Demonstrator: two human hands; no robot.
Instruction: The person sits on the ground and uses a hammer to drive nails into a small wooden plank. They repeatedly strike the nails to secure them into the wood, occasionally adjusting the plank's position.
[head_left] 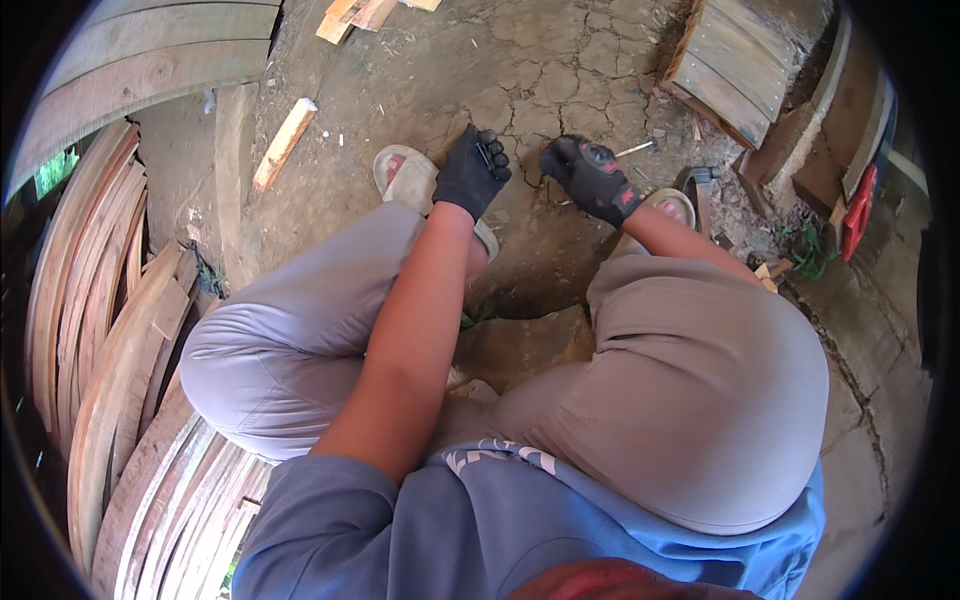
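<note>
My left hand (474,172), in a black glove, is closed beside my left sandal (410,182). A thin dark sliver shows at its curled fingers, too small to name. Opposite it, a short gap away, my right hand (592,180) wears a black glove with red marks. Its fingers are curled in, and what they hold, if anything, is hidden. Close to its knuckles is a thin pale stick (636,149); I cannot tell whether the hand touches it. What looks like a hammer (702,188), with a dark head and wooden handle, is by my right sandal (672,206).
A wood offcut (285,143) lies on the cracked dirt floor (540,70), with more pieces (350,16) farther off. Long boards (95,290) are stacked at the left. At the right are a plank panel (733,75) and a red-handled tool (857,215).
</note>
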